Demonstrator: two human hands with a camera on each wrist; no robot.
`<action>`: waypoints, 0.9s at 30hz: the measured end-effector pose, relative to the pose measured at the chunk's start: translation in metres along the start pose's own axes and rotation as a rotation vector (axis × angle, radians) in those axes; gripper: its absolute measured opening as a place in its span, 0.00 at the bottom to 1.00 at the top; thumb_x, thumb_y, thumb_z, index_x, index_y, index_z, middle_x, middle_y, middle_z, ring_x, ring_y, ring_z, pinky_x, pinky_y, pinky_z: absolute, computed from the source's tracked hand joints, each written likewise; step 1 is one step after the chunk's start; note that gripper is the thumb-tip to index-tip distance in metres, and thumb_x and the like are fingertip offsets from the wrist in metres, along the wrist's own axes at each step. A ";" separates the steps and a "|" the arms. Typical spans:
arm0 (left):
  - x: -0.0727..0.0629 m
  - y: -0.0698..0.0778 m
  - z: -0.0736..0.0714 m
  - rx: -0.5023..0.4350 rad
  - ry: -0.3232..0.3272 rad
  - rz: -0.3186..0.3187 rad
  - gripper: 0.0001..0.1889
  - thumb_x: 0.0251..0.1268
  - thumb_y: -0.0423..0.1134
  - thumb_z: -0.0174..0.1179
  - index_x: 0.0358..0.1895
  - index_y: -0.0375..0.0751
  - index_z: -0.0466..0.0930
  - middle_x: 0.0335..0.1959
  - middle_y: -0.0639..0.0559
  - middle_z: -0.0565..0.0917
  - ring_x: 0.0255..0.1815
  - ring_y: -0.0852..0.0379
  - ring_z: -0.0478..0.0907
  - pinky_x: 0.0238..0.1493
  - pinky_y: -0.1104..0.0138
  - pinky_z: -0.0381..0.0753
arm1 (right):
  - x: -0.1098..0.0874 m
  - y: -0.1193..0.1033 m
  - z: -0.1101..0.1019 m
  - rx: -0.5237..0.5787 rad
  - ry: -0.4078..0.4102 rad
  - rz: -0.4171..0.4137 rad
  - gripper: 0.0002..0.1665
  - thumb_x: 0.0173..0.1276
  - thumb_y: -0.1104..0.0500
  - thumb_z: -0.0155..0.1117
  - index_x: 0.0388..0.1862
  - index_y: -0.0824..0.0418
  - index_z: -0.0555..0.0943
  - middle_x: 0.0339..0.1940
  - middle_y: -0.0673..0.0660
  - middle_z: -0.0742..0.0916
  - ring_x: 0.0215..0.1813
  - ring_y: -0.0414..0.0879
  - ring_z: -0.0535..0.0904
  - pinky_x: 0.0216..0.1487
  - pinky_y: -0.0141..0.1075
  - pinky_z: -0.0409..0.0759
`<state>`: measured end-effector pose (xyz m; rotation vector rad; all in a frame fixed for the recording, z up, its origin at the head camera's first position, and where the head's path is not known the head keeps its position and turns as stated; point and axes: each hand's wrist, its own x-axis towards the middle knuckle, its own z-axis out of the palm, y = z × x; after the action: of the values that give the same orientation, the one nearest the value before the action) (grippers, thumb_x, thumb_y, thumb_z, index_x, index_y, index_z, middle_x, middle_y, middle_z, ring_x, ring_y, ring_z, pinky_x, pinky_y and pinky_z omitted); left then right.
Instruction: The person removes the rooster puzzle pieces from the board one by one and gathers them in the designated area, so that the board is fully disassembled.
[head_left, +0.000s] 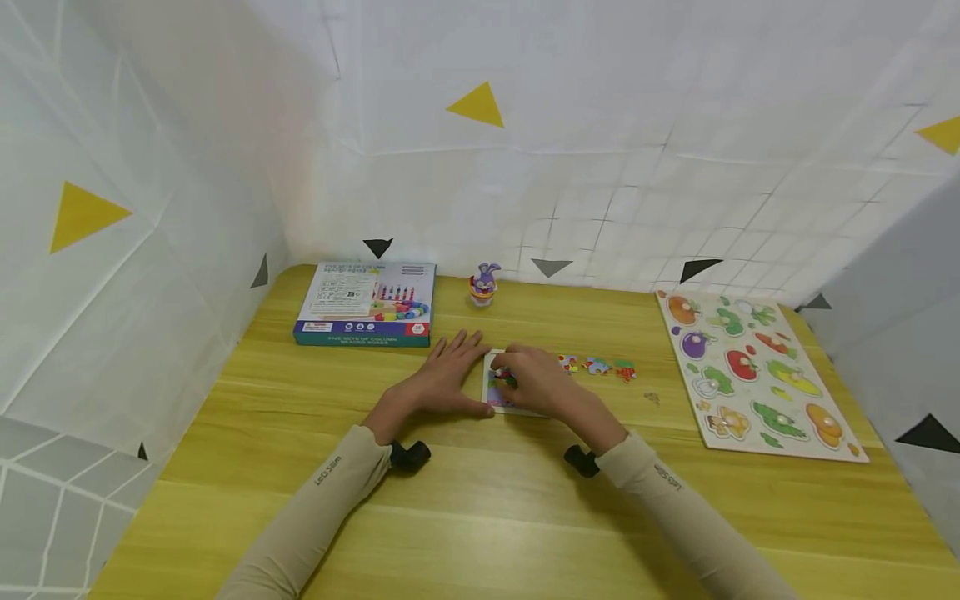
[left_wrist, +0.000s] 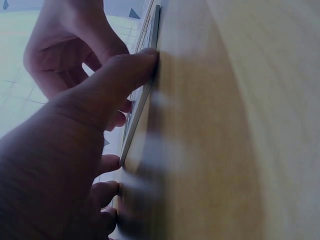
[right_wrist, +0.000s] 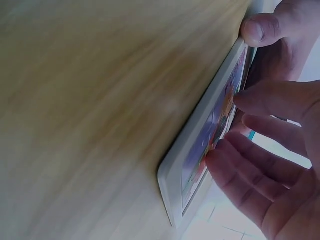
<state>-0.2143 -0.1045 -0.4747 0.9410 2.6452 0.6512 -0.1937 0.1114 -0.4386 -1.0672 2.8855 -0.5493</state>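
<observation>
A small jigsaw puzzle board (head_left: pixel 498 401) with a pale rim lies on the table between both hands. My left hand (head_left: pixel 442 383) rests at its left side with fingers spread. In the left wrist view, its thumb (left_wrist: pixel 127 67) lies against the near edge of the board (left_wrist: pixel 134 131). My right hand (head_left: pixel 538 382) bends over the board and covers much of the picture. Its thumb and fingers pinch a small coloured puzzle piece (head_left: pixel 506 377), largely hidden by them. In the right wrist view, the right fingertips (right_wrist: pixel 216 157) are right at the picture surface.
Several loose puzzle pieces (head_left: pixel 597 366) lie in a row right of the board. Farther right is a vegetable peg board (head_left: pixel 690 400). A boxed bead set (head_left: pixel 363 327) lies at the back left, beside a purple rabbit figure (head_left: pixel 483 286). A patterned cloth (head_left: pixel 585 167) hangs behind the table.
</observation>
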 end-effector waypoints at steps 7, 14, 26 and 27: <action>0.000 0.000 0.000 0.002 0.001 -0.005 0.57 0.52 0.72 0.65 0.81 0.47 0.52 0.83 0.47 0.42 0.81 0.46 0.31 0.76 0.47 0.29 | 0.002 -0.003 0.003 -0.008 -0.005 -0.006 0.14 0.59 0.63 0.73 0.46 0.60 0.86 0.40 0.55 0.86 0.39 0.48 0.80 0.38 0.44 0.81; 0.000 0.001 -0.001 0.001 0.004 0.003 0.57 0.52 0.72 0.65 0.81 0.46 0.51 0.83 0.46 0.43 0.81 0.45 0.32 0.76 0.46 0.30 | 0.004 -0.005 0.003 -0.001 -0.006 0.003 0.16 0.57 0.62 0.76 0.46 0.60 0.86 0.40 0.56 0.86 0.39 0.48 0.80 0.38 0.45 0.81; 0.000 0.000 0.000 -0.009 -0.005 -0.009 0.57 0.52 0.71 0.66 0.81 0.47 0.51 0.83 0.47 0.42 0.81 0.46 0.32 0.76 0.47 0.29 | 0.002 -0.004 0.005 -0.011 0.018 0.020 0.18 0.56 0.60 0.78 0.47 0.59 0.86 0.42 0.56 0.84 0.40 0.48 0.78 0.38 0.45 0.80; 0.000 0.000 0.000 -0.007 -0.005 -0.009 0.57 0.52 0.71 0.66 0.81 0.47 0.51 0.83 0.47 0.42 0.81 0.46 0.32 0.76 0.47 0.29 | 0.002 -0.004 0.005 -0.010 0.017 0.021 0.18 0.56 0.60 0.78 0.47 0.59 0.86 0.42 0.56 0.84 0.41 0.48 0.78 0.38 0.45 0.80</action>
<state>-0.2143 -0.1045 -0.4743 0.9270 2.6401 0.6547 -0.1918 0.1052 -0.4420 -1.0378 2.9135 -0.5465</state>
